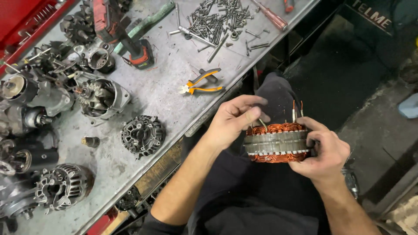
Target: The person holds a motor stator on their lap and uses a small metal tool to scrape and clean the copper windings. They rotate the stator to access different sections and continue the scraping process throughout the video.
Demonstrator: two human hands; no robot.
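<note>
Over the person's lap, just off the edge of the grey workbench (156, 93), a stator ring (277, 142) with copper windings and a banded steel core is held between both hands, clear of the bench and its clutter of alternator housings (102, 98), the loose bolts (217, 19) and the orange-handled pliers (201, 82). To work the winding leads well, I judge the ring wants steady support from one side while the other hand bends each wire gently near its root, avoiding a sharp kink or scraping the enamel on the core. Right hand (325, 153) cups the ring's far side, fingers wrapped closed round the core and thumb over the upper coils, wrist bent inward. Left hand (235, 119) arches over the near top edge, fingertips pinched narrow on a thin lead wire (263, 124) rising from the copper, forearm angled up from below.
</note>
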